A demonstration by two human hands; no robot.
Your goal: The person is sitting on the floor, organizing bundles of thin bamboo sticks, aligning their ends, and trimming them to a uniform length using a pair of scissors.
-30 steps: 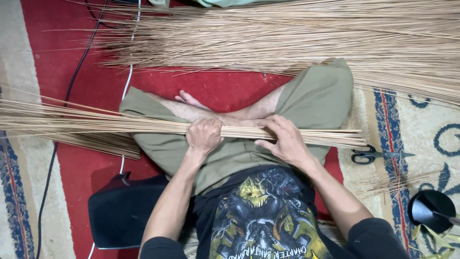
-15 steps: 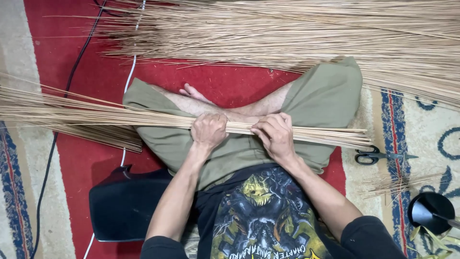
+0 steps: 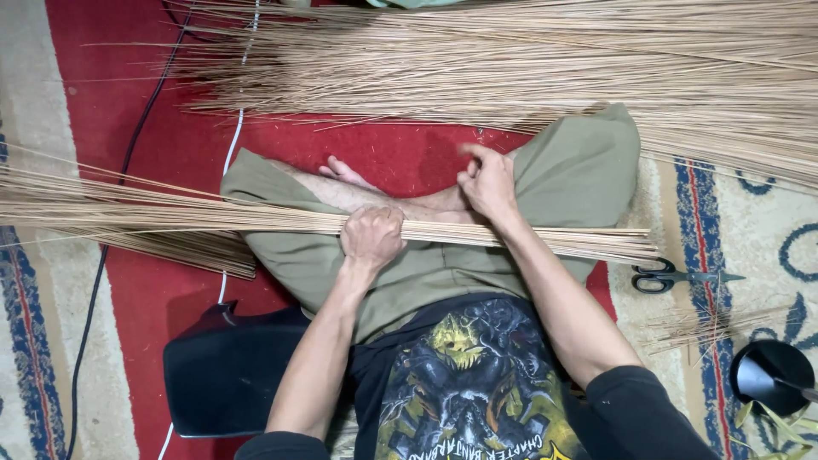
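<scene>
I sit cross-legged on a red carpet with a long bundle of thin tan sticks (image 3: 213,217) lying across my lap. My left hand (image 3: 371,236) is closed around the bundle at its middle. Lifted off the bundle, my right hand (image 3: 487,181) hovers over my right knee, fingers loosely curled, and I cannot tell whether anything thin is pinched in them. A large heap of the same sticks (image 3: 528,68) is spread over the floor beyond my legs.
Black-handled scissors (image 3: 673,276) lie on the patterned rug at the right, near a few loose sticks (image 3: 707,324) and a round black object (image 3: 771,375). A black cushion (image 3: 226,375) sits at my left side. A black cable (image 3: 128,162) and a white cable (image 3: 234,145) cross the carpet.
My right hand let go of the bundle and moved up and forward toward my knee. My left hand stayed gripping the bundle.
</scene>
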